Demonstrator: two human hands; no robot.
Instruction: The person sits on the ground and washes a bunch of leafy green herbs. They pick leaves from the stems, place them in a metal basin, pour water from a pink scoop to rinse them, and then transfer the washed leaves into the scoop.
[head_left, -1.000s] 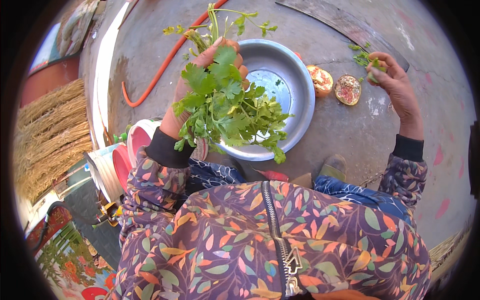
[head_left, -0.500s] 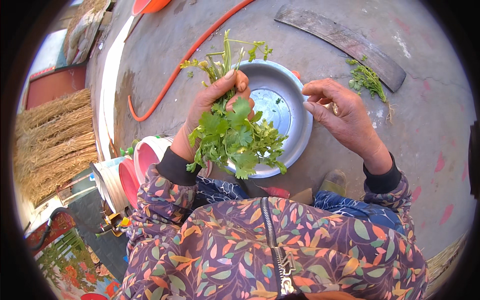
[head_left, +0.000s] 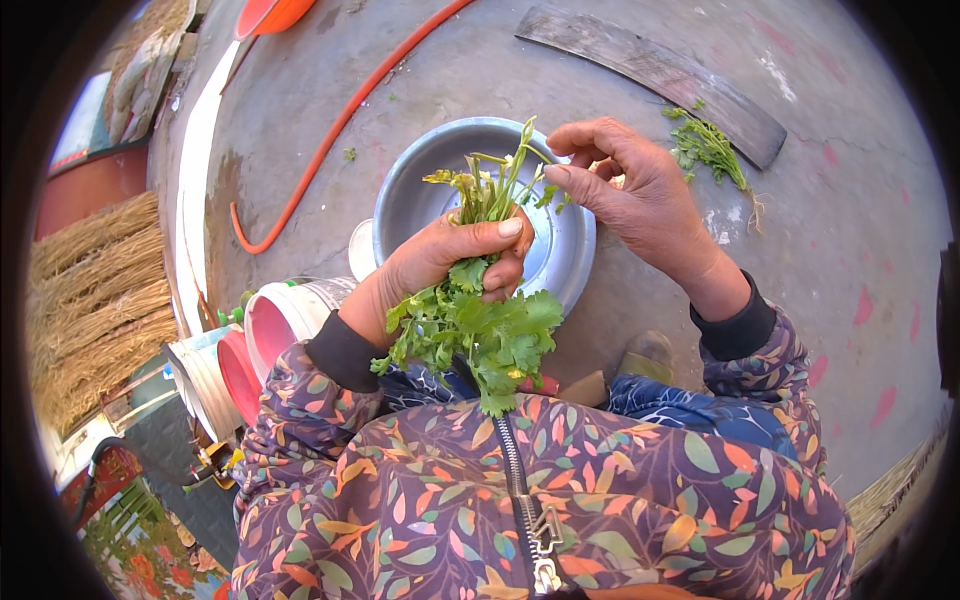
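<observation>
My left hand [head_left: 465, 255] is closed round a bunch of coriander [head_left: 490, 330], its leaves hanging toward my lap and its cut stems sticking up past the thumb. Some stem ends carry yellowed leaves. At the tips of those stems, my right hand [head_left: 630, 190] has thumb and forefinger curled about a thin coriander stem; the exact contact is hard to see. Under both hands stands a round metal basin [head_left: 415, 165], partly covered by the bunch and the left hand.
Another coriander plant with roots [head_left: 710, 150] lies on the concrete beside a dark curved board [head_left: 650, 65]. An orange hose [head_left: 335, 130] runs along the left. Several buckets, including a white one with pink inside [head_left: 280, 325], stand by my left arm. Straw bundles [head_left: 100, 300] lie farther left.
The bunch has tilted, its stems now leaning right and its leaves closer to my lap. My right hand has come left and up to the stem tips.
</observation>
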